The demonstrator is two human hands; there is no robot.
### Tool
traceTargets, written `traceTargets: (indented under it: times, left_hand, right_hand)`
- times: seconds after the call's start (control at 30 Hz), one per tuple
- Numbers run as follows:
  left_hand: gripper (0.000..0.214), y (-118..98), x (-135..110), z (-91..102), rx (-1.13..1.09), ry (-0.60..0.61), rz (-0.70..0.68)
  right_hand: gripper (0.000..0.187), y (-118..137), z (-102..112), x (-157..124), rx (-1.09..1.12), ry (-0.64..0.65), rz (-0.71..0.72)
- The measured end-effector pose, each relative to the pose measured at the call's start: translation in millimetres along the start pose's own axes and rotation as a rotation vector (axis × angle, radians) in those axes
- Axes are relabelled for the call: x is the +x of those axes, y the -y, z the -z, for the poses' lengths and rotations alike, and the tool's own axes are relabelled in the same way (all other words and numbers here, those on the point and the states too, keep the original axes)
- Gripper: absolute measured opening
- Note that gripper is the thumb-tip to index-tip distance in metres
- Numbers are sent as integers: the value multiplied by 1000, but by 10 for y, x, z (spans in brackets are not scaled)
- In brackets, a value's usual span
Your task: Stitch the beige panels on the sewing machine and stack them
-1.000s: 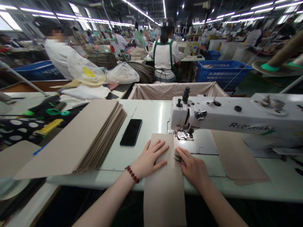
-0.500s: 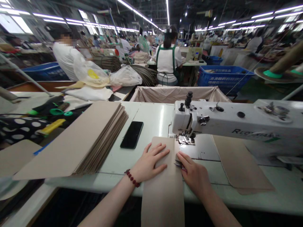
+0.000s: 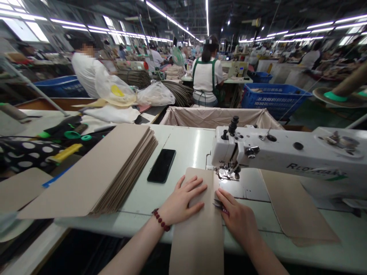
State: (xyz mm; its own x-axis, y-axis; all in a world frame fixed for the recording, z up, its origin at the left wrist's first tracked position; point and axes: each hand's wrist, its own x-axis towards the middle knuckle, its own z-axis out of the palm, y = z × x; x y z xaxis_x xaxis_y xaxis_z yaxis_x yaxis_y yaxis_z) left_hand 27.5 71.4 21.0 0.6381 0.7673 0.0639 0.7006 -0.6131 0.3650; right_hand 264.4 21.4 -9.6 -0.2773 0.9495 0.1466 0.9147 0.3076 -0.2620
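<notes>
A long beige panel [image 3: 197,236] lies on the table and hangs over its front edge, its far end just left of the presser foot [image 3: 228,175] of the white sewing machine [image 3: 275,147]. My left hand [image 3: 183,200] rests flat on this panel with its fingers spread. Along the panel's right edge, my right hand [image 3: 235,212] is closed around small thread snips [image 3: 220,205], whose blades poke out to the left. The fingertips of that hand touch the panel's edge. Most of the snips is hidden in the palm.
Left of the panel lie a black phone [image 3: 162,165] and a tall stack of beige panels [image 3: 94,164]. Another beige piece [image 3: 295,208] sits under the machine arm. Behind the table stands a cloth-lined bin [image 3: 212,116]. Farther back are a blue crate [image 3: 275,97] and a seated co-worker [image 3: 205,76].
The whole view has shifted slightly, so things appear a little lower and to the right. Both hands keep nearly the same place on the panel.
</notes>
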Motion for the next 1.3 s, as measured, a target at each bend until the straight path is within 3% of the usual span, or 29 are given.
traceTargets:
  times: [1.3]
  left_hand:
    - [48,13,-3,-29,-4,-41,-18]
  right_hand:
    - [59,20,34,-11,-3,-10,-29]
